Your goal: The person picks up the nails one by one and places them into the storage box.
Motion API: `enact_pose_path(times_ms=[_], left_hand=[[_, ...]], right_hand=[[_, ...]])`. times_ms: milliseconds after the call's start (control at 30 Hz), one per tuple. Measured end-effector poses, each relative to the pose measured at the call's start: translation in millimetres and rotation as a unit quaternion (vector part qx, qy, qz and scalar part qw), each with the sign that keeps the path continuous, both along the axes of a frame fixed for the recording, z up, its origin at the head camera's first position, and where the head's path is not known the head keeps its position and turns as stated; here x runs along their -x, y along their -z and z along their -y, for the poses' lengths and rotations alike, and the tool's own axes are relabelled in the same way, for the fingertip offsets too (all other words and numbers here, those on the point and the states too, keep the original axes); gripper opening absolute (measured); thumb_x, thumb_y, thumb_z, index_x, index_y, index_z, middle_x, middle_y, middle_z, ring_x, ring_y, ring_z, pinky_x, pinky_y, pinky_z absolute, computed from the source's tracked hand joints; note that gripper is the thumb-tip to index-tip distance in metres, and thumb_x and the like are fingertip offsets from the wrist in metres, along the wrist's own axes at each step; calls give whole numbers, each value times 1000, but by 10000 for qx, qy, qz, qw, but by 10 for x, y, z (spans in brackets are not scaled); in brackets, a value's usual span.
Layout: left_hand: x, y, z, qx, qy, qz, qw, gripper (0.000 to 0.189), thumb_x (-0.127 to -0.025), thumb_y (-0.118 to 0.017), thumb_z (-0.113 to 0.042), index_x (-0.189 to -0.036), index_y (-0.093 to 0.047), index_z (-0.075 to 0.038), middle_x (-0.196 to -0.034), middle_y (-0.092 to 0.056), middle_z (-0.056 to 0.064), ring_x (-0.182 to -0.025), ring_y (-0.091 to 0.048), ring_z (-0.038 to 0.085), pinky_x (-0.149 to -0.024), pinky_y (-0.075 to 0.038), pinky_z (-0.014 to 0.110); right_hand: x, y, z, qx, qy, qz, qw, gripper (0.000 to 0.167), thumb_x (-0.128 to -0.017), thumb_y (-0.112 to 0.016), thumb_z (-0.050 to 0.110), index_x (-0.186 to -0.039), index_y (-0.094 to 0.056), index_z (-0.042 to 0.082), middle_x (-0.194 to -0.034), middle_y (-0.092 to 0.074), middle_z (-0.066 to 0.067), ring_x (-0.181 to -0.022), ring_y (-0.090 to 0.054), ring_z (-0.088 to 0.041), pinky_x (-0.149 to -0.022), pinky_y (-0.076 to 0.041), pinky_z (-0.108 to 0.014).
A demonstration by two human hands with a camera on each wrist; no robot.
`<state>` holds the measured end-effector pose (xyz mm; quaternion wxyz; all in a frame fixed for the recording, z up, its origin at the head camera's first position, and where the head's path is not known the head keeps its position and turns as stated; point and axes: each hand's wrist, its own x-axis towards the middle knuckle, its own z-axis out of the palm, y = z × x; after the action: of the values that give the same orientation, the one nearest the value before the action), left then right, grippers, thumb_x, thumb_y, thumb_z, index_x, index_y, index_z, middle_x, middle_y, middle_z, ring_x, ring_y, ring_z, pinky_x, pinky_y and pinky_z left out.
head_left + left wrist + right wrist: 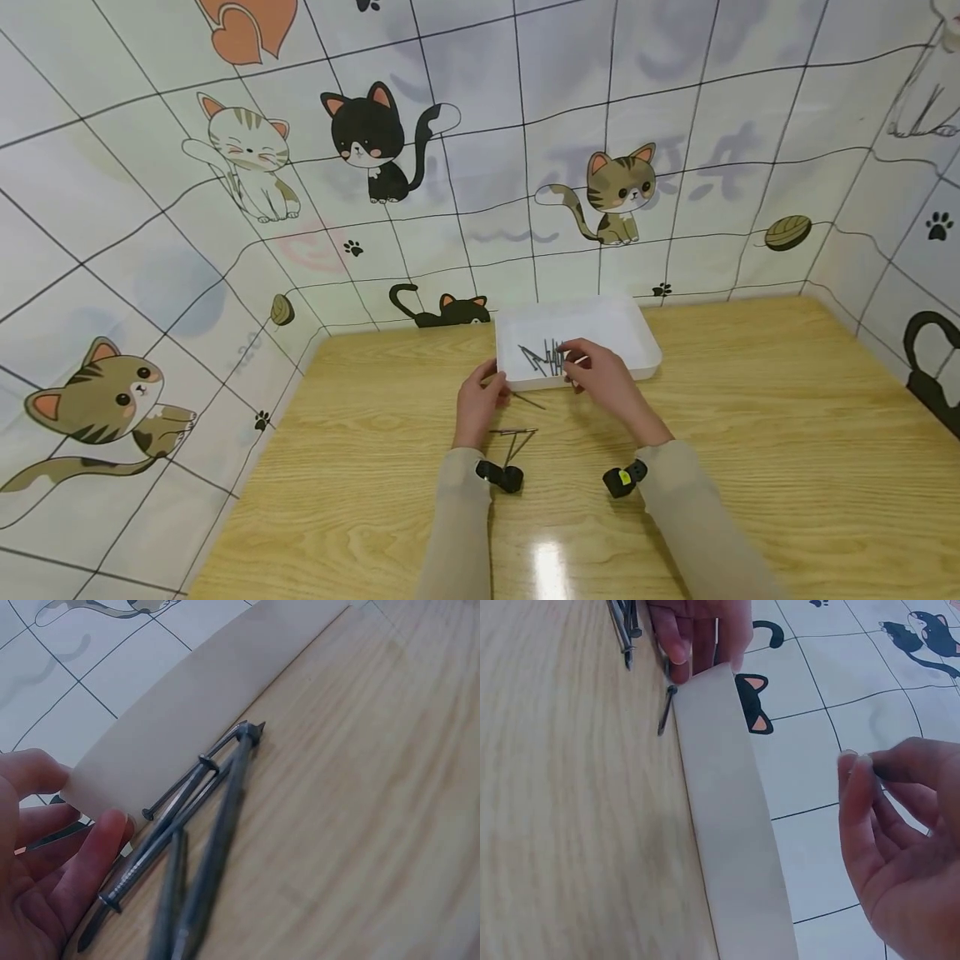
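A person in pale sleeves (459,525), with a small black camera (512,477) strapped at the left wrist and another (619,481) at the right, works at a wood-grain table (360,467), the forearms rising from the bottom center of the frame. Just beyond the left wrist camera, several loose nails (513,432) lie crossed on the tabletop near the center; the left wrist view shows their heads and shafts overlapping. Slightly farther up, a single nail (528,401) rests at a slant, just outside a shallow white tray (607,329). The left hand (478,406) holds the tray's near left corner, fingers and thumb on either side of its wall. The right hand (606,379) reaches over the tray's near edge, right of center, its fingertips drawn together narrowly; whether they pinch a nail cannot be told. Beside those fingertips, a group of nails (555,360) lies in the left half of the tray, some side by side, others at angles. Behind the table, across the top of the frame, a white wall covering (487,150) carries black grid lines, cartoon cats and paw prints.
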<state>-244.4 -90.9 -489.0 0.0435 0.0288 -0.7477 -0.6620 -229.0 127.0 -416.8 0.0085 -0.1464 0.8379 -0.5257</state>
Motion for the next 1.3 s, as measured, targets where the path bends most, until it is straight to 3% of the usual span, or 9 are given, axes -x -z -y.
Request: enact_pose_path(times_ms=[267,533,733,933,1033,1167,1300], left_hand=[[13,12,2,-14,-44,19,10000,41,-88,-57,-28,-127,-52,-16,-114,-56,3,-75,-61,18,-63,-53,29],[47,-6,29,-88,57,184,9998,43,-88,-57,-27,-128,-50,-15,-118,-55,6,-80,-61,21,-66,-53,32],[-57,-165,1,-44,118,139,9998,43,-90,-54,-18,-130,-47,-6,-115,-55,12,-83,-60,32,-68,-53,38],[-137,-287,-31,-5,71,183,9998,43,-89,-54,-18,-130,-46,-5,-118,-54,14,-84,-60,32,-70,-53,38],[-103,-253,-19,-105,70,219,9997,44,-89,-55,-18,-129,-47,-5,-120,-53,13,-83,-61,30,-69,-53,37],[-16,-105,3,-154,-24,205,9997,43,-87,-58,-23,-127,-51,-11,-117,-56,7,-79,-62,22,-66,-53,32],[36,5,4,-1,-136,143,9998,42,-86,-58,-28,-126,-52,-15,-115,-57,3,-75,-62,16,-63,-53,28]], right_hand=[[320,-82,-87,377,185,61,9991,33,-91,-51,18,-123,-50,8,-103,-56,-15,-82,-59,-25,-70,-51,-44],[660,-9,-141,734,183,715,9946,33,-92,-49,14,-124,-48,7,-108,-51,-21,-92,-56,-34,-80,-47,-48],[838,84,-122,751,183,1190,9899,34,-93,-47,11,-126,-44,3,-115,-48,-25,-98,-52,-40,-80,-48,-47],[980,201,-130,490,209,1474,9876,38,-92,-47,8,-127,-42,-3,-116,-49,-26,-97,-54,-36,-77,-50,-42],[1032,251,-131,436,292,1633,9852,37,-91,-48,8,-126,-42,-4,-113,-51,-26,-96,-56,-35,-75,-51,-38],[1059,280,-102,384,436,1719,9834,37,-90,-49,7,-125,-43,-5,-111,-53,-26,-93,-57,-33,-73,-52,-35],[1074,297,-67,-153,701,1566,9851,35,-90,-50,8,-122,-47,-3,-107,-56,-23,-85,-60,-27,-69,-53,-31]])
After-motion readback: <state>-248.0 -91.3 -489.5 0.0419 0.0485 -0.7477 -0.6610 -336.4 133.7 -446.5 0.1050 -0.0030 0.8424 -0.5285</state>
